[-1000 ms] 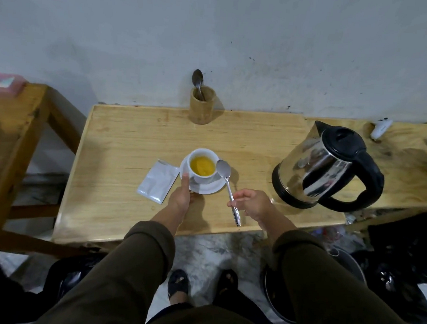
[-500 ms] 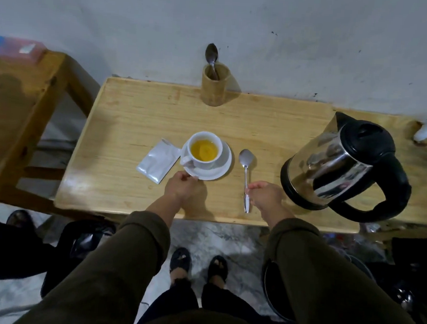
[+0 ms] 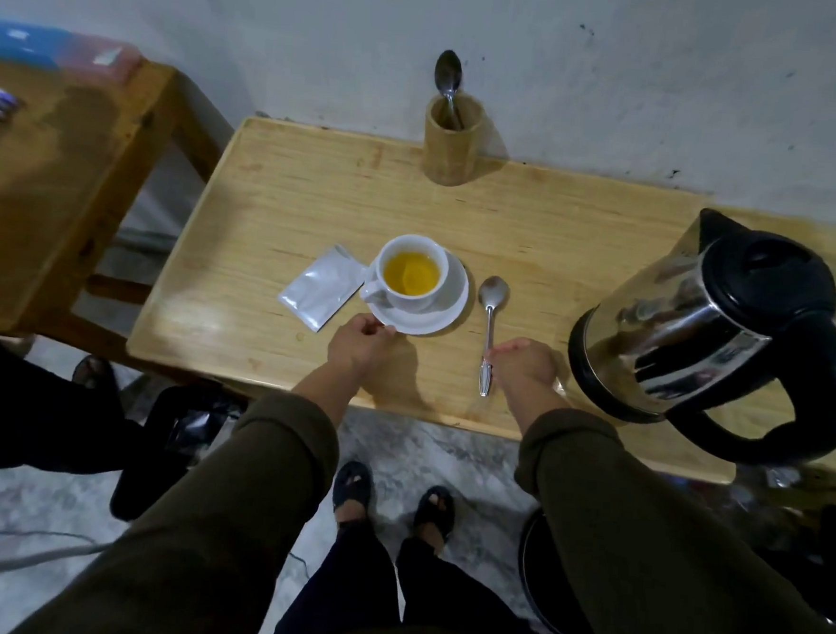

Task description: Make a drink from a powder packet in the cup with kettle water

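Note:
A white cup (image 3: 411, 272) of yellow drink stands on a white saucer (image 3: 448, 314) in the middle of the wooden table (image 3: 275, 208). A torn silver powder packet (image 3: 321, 290) lies flat just left of the saucer. My left hand (image 3: 359, 350) is curled at the saucer's near rim, with thumb and finger pinched on it. A metal spoon (image 3: 491, 317) lies on the table right of the saucer, bowl pointing away from me. My right hand (image 3: 526, 364) has its fingertips closed on the spoon's handle. The steel and black kettle (image 3: 702, 327) stands at the right.
A wooden holder (image 3: 450, 141) with a second spoon (image 3: 447, 78) stands at the back against the wall. A second wooden table (image 3: 44, 181) is at the left. Below the front edge are my feet, a dark bin (image 3: 555, 589) and a dark bag (image 3: 175, 438).
My right hand has brought the spoon down from beside the cup and laid it on the table right of the saucer. My left hand has drawn back from the cup to the saucer's near rim.

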{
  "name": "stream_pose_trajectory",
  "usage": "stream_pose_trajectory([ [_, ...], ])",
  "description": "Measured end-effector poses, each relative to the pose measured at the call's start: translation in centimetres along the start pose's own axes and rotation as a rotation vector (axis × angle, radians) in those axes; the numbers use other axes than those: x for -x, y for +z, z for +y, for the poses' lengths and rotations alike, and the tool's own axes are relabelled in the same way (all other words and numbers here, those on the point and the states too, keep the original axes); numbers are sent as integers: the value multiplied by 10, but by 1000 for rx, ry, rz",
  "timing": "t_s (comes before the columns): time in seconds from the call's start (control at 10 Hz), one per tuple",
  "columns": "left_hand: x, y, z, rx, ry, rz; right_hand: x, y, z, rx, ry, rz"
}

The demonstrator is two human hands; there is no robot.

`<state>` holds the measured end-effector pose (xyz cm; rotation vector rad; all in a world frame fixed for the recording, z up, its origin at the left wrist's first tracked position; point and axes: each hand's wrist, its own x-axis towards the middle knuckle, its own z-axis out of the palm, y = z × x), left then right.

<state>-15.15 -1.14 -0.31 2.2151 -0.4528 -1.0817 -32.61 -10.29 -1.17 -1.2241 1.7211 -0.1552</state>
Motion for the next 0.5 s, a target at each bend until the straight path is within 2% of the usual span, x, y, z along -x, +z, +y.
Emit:
stream_pose_trajectory([
  [0.2,3,0,1,5,0,-13,1,-6,-2,73,-22,8],
  [0.3,4,-4,3,20,-1,-21,7,-6,-10,178,-24,60],
  [0.5,1,-19,-16,75,-29,-20,32,-13,-20,213,-56,180],
])
